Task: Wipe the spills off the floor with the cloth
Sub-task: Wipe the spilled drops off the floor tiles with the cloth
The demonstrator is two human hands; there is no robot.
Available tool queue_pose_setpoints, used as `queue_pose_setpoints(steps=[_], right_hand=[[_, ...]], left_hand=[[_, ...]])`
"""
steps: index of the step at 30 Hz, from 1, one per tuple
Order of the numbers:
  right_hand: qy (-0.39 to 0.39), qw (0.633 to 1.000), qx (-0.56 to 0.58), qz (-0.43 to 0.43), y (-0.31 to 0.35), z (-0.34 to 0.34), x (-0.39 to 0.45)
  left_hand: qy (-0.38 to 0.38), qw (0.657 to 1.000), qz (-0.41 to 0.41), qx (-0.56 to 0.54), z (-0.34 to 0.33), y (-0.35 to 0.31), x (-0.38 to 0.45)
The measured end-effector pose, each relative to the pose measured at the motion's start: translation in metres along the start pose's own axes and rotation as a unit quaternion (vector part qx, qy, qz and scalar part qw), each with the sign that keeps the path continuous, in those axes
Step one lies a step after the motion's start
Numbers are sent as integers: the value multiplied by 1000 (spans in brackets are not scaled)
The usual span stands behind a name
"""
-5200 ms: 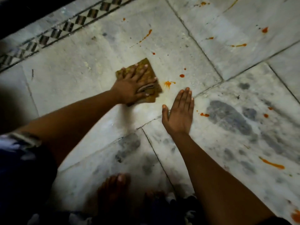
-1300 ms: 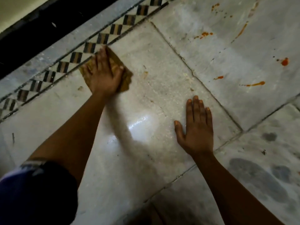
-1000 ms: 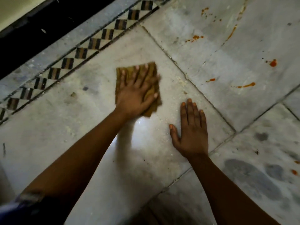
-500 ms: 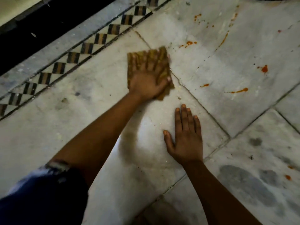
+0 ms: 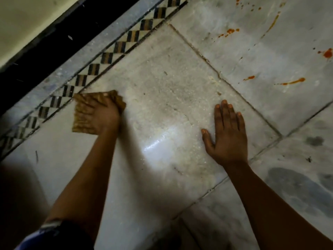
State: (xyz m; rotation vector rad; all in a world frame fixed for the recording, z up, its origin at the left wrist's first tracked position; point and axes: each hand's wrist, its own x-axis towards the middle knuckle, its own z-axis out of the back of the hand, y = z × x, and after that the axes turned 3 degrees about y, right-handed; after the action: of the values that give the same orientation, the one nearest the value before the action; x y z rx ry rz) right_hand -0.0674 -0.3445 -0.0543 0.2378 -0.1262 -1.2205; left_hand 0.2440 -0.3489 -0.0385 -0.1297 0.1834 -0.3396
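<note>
My left hand presses a yellow-brown cloth flat on the pale marble floor, close to the checkered border strip. The hand is blurred by motion and covers most of the cloth. My right hand lies flat on the same slab, palm down, fingers together, holding nothing. Orange spills stay on the slab to the right: a streak, a small drop, a blot and specks farther up.
A black skirting band and a pale wall run along the upper left. Grey joints divide the slabs. Dark grey patches mark the slab at lower right. A wet sheen glints between my arms.
My left hand has swept the cloth from the tile's upper right corner back left and down to the border strip. My right hand has stayed planted on the floor.
</note>
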Motion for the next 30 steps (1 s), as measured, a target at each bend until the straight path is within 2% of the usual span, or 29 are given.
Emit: queue_pose_setpoints(steps=[1,3,5,7,8,11,13,18,21,24,26,28,29,30], right_hand=[[-1,1000,1,2,1,-1,-1],[-3,1000,-1,0,1,-1,0],[-5,1000,-6,1,0,-1,-1],[-12,1000,-7,5,0,-2,0],[-16,1000,-7,8,-1,-3,0],[-22,1000,-8,11,-2,-5,-1],[-19,1000,-12,12,-3,-6,1],[22,1000,-8,9,1,-4,-1],[68,998,10,-1,1,9,-3],[127,992,1,2,-4,24,-20],[128,992,-3,-6,-9,31,-39],[151,988,-15,-10,-16,36,-55],[157,987,-21,-14,-21,40,-62],[160,987,-23,-19,-26,45,-67]], left_hand=[[6,1000,-12,3,-3,-4,-22],[40,991,-126,38,-11,-16,-65],[67,955,-278,75,-12,-27,-83],[66,926,-361,93,-8,-31,-57],[52,929,-355,93,-7,-28,-35],[33,982,-182,40,8,2,26],[31,992,-116,39,23,26,41],[19,980,-158,117,25,54,-16],[42,957,-249,141,18,54,-79],[56,898,-399,176,7,52,-140],[78,823,-530,190,0,47,-168],[90,724,-656,196,-5,47,-178],[82,689,-695,189,-5,48,-179],[74,680,-709,172,-5,52,-175]])
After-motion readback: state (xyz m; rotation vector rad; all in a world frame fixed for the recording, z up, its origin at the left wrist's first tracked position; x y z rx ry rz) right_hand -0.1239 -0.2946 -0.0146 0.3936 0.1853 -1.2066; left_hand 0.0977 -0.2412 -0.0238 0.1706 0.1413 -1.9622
